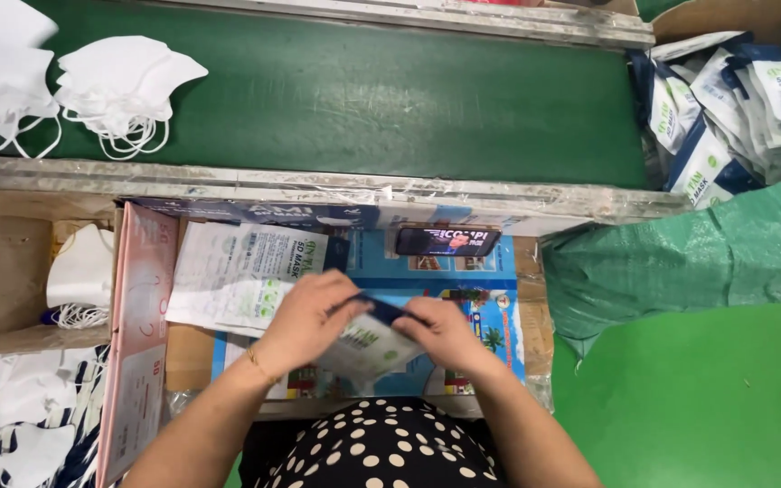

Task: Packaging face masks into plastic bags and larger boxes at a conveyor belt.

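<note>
I am looking down at two bare hands working over a small work spot. My left hand (305, 316) and my right hand (445, 330) are both holding one mask packet (368, 342), a flat clear and white pouch with a dark blue top edge. The left fingers (336, 287) are bending over the packet's top left side and pinching it. The right fingers (413, 312) are curling round the blue edge on the other side. So both hands are gripping the packet, and it is sitting between them, just above a bright blue picture sheet (490, 312) and close to the person's dotted black top.

Just left of the left hand, a stack of empty packets (232, 271) is lying flat. Beyond the hands, a phone (447, 240) is lying on its side with its screen glowing. A pink box (137, 334) is standing on edge at the left, with white masks (79, 271) beside it and more lower down.

Further away, a wide green belt (390, 90) is running across the top. Two piles of white face masks (119, 86) are resting on its left end. At the top right, a heap of filled packets (734, 99) is lying well apart from the hands, above a green woven sack (680, 262).
</note>
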